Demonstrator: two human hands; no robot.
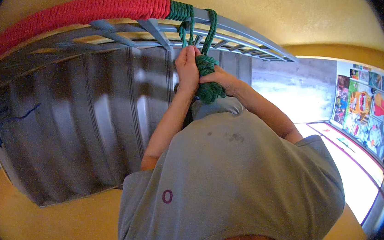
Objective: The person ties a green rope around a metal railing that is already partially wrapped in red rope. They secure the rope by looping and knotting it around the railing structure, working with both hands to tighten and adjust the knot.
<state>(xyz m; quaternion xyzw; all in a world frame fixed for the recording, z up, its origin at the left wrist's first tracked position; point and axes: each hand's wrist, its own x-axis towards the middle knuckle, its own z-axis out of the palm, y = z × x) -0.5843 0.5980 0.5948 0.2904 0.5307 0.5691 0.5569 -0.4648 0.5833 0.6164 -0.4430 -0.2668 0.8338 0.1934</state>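
A grey metal handrail [234,27] curves across the top of the view. Red cord [84,11] is wound tightly round its left part, and a short band of green cord [180,10] follows it. Loose green strands loop down from the rail. My left hand [188,69] is closed around these strands just below the rail, though its fingertips are partly hidden. Beside it, my right hand [221,78] grips a thick bundle of the green cord [209,85], which hangs in front of my grey shirt.
Grey stair steps [81,121] run along the left, beneath the railing's bars [153,33]. A dark blue strand [20,117] lies at the far left on the stairs. Yellow walls [311,16] surround the stairs, and colourful pictures [364,108] cover a panel at the right.
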